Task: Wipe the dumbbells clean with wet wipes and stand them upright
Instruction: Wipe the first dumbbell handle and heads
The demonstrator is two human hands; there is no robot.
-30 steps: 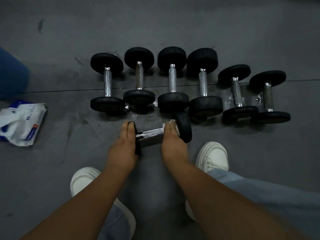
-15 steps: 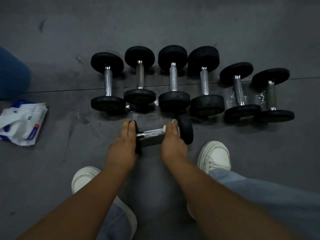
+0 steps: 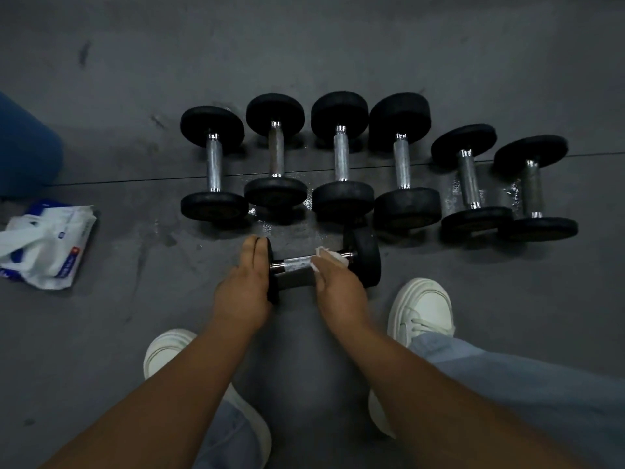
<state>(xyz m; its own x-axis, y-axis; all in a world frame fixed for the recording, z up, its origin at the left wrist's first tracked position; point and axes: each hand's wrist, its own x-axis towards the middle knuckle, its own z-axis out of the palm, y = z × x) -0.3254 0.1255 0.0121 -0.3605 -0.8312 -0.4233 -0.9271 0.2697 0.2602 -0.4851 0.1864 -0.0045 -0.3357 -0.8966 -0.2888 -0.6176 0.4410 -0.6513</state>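
Observation:
A small black dumbbell (image 3: 365, 257) with a chrome handle lies sideways on the floor in front of me. My left hand (image 3: 245, 286) grips its left weight head, fingers over the top. My right hand (image 3: 336, 286) holds a white wet wipe (image 3: 329, 257) wrapped over the right part of the handle. Behind it, several black dumbbells (image 3: 341, 157) lie in a row, handles pointing away from me.
A white and blue pack of wet wipes (image 3: 44, 245) lies on the grey floor (image 3: 338, 45) at the left, next to a blue object (image 3: 23, 147). My two white shoes (image 3: 422, 309) flank my arms. Wet patches shine around the row.
My right hand has slid a little left along the handle, and more of the white wipe shows. The camera view has shifted slightly; the left hand keeps its hold.

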